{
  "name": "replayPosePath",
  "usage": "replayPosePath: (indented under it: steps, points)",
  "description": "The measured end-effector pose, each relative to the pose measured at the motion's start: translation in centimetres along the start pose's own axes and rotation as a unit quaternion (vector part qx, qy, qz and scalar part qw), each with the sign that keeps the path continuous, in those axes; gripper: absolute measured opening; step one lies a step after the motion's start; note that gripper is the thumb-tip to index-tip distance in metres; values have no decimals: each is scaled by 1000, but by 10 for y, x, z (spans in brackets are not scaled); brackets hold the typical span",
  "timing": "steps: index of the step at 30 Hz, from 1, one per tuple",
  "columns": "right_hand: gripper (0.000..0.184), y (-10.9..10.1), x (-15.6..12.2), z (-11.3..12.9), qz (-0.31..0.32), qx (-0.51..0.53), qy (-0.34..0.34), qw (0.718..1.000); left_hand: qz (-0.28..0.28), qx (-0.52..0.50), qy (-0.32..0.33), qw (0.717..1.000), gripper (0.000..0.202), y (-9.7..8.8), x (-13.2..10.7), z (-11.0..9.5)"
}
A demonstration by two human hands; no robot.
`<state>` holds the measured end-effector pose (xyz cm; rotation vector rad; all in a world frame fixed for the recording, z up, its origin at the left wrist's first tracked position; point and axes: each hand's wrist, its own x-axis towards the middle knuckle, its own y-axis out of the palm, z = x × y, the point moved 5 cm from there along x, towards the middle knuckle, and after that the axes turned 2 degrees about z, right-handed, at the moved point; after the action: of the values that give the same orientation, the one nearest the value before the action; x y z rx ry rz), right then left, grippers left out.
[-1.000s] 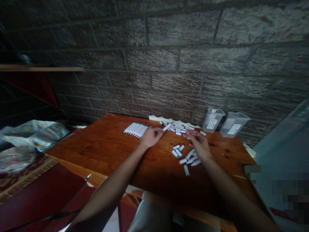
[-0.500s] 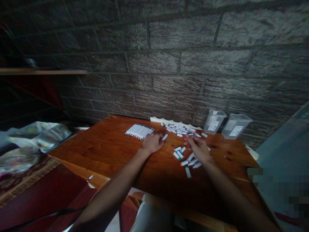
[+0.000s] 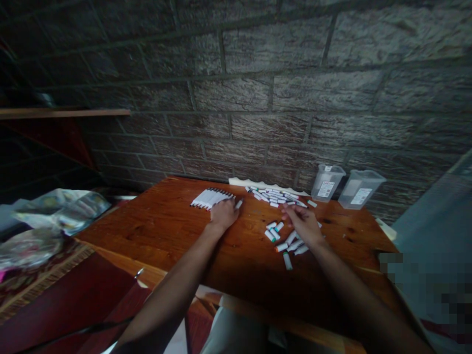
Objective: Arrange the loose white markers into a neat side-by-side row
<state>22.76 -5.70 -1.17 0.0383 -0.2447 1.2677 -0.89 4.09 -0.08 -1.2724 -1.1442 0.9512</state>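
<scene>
My left hand (image 3: 223, 214) lies on the wooden table (image 3: 155, 221) with its fingers closed round a white marker (image 3: 239, 204) whose end sticks out to the right. It sits at the right end of a neat row of white markers (image 3: 210, 197). My right hand (image 3: 303, 222) rests with curled fingers between a loose pile of markers (image 3: 275, 195) at the back and several scattered caps (image 3: 285, 243) in front. What its fingers hold, if anything, is hidden.
Two clear plastic containers (image 3: 326, 183) (image 3: 360, 189) with labels stand at the back right against the brick wall. A crumpled plastic bag (image 3: 62, 206) lies off the table's left side. A shelf (image 3: 62, 113) juts out on the left.
My left hand has carried the marker down and left from near the loose pile to the end of the neat row. My right hand has stayed near the caps.
</scene>
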Motion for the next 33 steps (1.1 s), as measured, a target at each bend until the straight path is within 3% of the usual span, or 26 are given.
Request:
replayPosePath:
  steps: [4,18,24,33]
  points:
    - [49,0,1,-7,10,-3,-1,1000,21,-4,-27,999,37,2,2,7]
    - [49,2,1,-10,25,-42,-3,999,-14,-39,-60,997,33,1,9,28]
    - [50,3,-1,-9,25,-49,-1,998,-29,-69,-67,995,51,-1,10,35]
    - [52,2,0,-12,23,-91,-26,995,-12,-44,-49,998,41,1,14,40]
